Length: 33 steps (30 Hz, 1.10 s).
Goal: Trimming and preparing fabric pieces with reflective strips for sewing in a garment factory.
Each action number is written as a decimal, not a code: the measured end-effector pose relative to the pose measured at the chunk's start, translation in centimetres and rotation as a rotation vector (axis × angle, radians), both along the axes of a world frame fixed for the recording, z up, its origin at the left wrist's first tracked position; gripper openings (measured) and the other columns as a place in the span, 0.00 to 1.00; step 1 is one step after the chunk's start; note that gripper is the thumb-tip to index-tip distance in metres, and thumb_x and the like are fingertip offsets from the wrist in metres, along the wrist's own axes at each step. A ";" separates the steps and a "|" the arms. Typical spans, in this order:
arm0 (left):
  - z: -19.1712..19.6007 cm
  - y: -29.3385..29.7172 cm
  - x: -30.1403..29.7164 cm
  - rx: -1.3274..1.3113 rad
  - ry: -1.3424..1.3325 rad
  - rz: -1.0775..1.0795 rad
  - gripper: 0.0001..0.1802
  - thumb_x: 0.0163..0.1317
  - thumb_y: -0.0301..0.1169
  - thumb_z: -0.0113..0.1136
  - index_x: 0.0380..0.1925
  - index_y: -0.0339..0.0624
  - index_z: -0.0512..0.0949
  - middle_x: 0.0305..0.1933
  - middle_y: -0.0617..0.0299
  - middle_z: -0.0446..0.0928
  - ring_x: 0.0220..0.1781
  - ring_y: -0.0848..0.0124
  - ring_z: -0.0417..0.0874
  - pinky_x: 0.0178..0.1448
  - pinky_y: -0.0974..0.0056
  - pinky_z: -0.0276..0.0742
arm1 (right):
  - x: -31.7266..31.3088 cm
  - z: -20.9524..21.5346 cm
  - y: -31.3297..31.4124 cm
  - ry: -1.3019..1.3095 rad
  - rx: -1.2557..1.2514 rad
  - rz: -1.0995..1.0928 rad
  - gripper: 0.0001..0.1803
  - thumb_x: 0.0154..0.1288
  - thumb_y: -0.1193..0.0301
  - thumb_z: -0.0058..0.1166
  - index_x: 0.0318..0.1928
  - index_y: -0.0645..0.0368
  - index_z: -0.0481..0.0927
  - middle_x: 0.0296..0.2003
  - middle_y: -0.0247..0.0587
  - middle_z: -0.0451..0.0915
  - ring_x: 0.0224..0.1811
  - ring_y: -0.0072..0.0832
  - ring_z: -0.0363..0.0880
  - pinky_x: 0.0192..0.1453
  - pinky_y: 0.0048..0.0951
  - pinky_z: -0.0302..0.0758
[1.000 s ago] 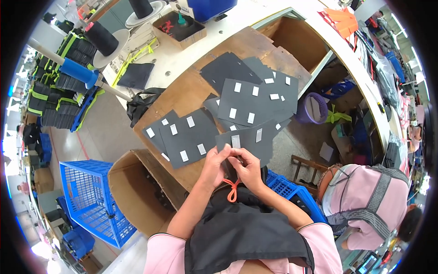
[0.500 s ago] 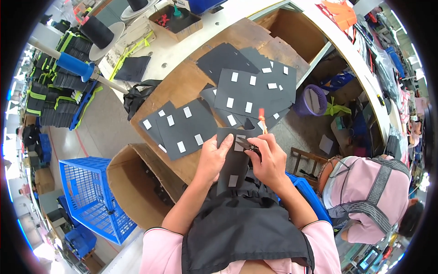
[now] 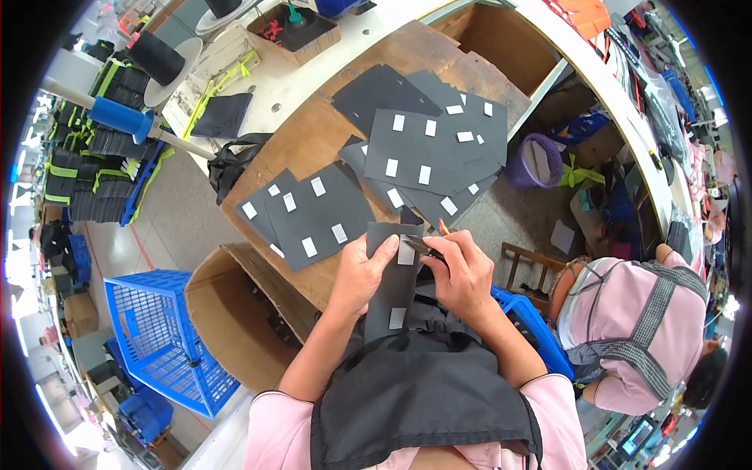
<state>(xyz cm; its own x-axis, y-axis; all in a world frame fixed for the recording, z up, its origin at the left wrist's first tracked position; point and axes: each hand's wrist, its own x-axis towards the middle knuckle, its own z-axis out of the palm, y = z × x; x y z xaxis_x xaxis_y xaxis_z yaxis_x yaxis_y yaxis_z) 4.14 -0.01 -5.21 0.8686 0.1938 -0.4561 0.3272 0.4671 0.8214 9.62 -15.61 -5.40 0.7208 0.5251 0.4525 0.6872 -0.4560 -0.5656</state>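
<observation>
Since a second ago the orange cord has gone and a dark sheet (image 3: 394, 270) has come up between both hands. Beyond it, a wooden table (image 3: 313, 145) carries more sheets (image 3: 435, 149). Left of it stand a cardboard drum (image 3: 227, 313) and blue crate (image 3: 157, 337), contents hidden. Left hand (image 3: 356, 274) pinches the sheet; right hand (image 3: 462, 274) grips scissors (image 3: 429, 244), mostly hidden.

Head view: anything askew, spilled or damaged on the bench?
Nothing looks damaged or spilled. The dark fabric panels with white patches lie in loose, overlapping piles on the wooden table, fanned rather than squared. The left hand and right hand hold one dark strip between them.
</observation>
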 end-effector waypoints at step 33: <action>-1.8 0.7 -0.4 0.005 0.023 -0.145 0.14 0.66 0.33 0.49 0.44 0.34 0.73 0.39 0.64 0.76 0.37 0.79 0.73 0.42 0.72 0.70 | 0.3 0.3 -1.1 0.228 0.135 -0.064 0.17 0.48 0.82 0.60 0.41 0.59 0.76 0.30 0.40 0.74 0.27 0.31 0.75 0.28 0.26 0.72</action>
<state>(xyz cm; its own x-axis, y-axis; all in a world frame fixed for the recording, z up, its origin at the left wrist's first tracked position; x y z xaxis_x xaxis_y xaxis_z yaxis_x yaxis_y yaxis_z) 3.71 0.65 -6.98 0.8768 0.0697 -0.4759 0.4099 0.4094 0.8151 9.95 -16.76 -5.07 0.8418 0.4213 0.3373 0.5072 -0.4040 -0.7613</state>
